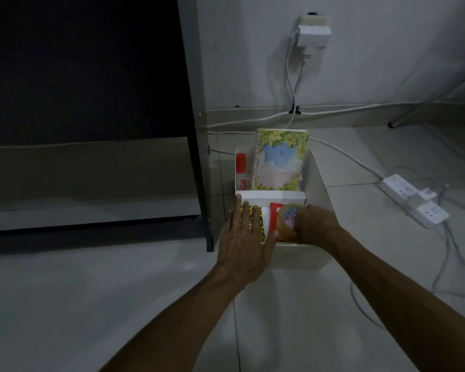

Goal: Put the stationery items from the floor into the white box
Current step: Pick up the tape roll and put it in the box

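Note:
The white box (318,181) stands on the tiled floor beside a dark cabinet. In its far compartment a floral spiral notebook (279,159) leans upright, with a red-capped glue stick (240,171) to its left. The near compartment holds a yellow-and-black patterned item (253,212) and a red packet (275,210). My left hand (243,237) lies flat with straight fingers over the patterned item and the box's near left edge. My right hand (316,224) grips a roll of clear tape (287,221) over the near right part of the box.
A dark cabinet (91,116) with a shelf fills the left side. White power strips (414,196) and several cables lie on the floor to the right. A wall socket with a plug (313,30) sits above the box. A metal leg (392,124) touches the floor at the far right.

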